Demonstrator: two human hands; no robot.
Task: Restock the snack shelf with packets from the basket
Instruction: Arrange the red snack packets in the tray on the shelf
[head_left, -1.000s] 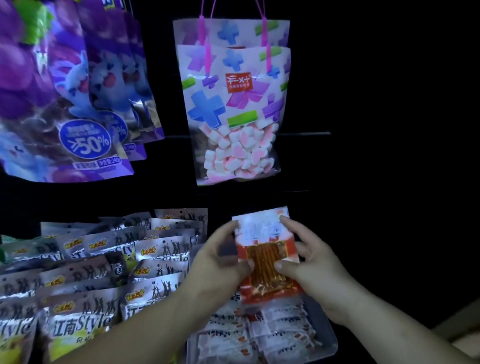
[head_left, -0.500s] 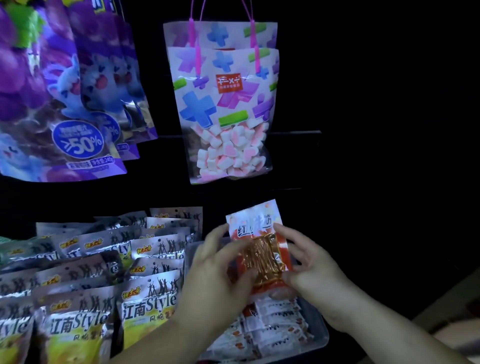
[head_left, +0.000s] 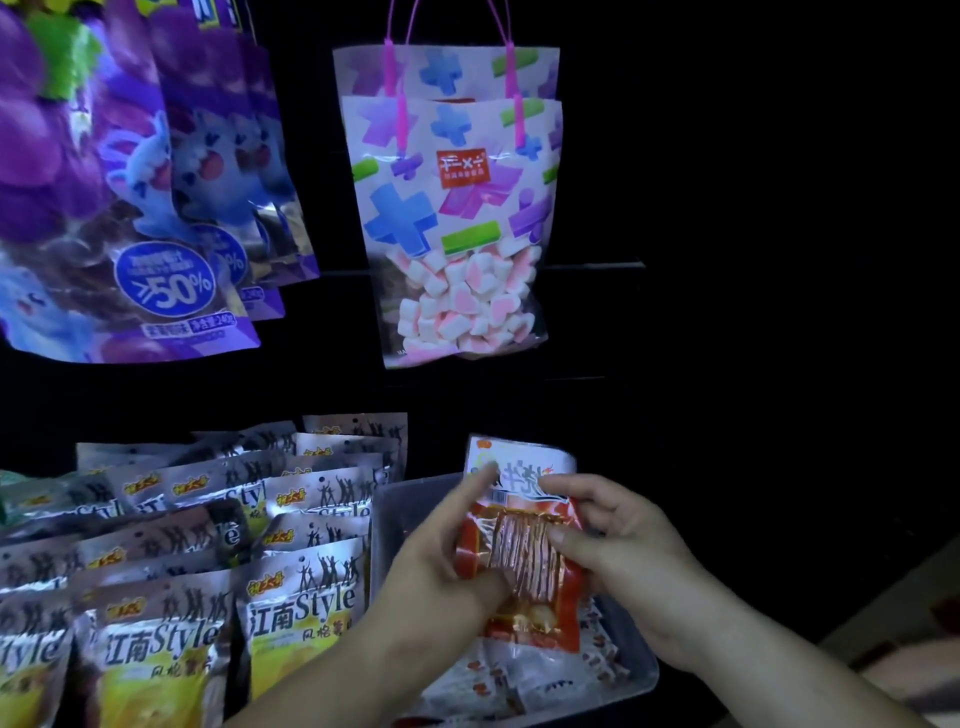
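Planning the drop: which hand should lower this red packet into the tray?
Right, probably: the right hand pinches the packet, thumb across its front, above the tray; the left hand is blurred.

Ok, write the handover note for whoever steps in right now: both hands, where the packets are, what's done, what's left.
Left hand: holds the red packet by its left side, thumb on the front.
Right hand: holds its right edge.
Packet: upright above the clear tray, not yet set down.
Tray: holds white-and-red packets lying flat.
Left of it: rows of silver-and-yellow packets, standing.
Left to do: place this packet, probably in the tray, then fetch more. No separate basket in view.
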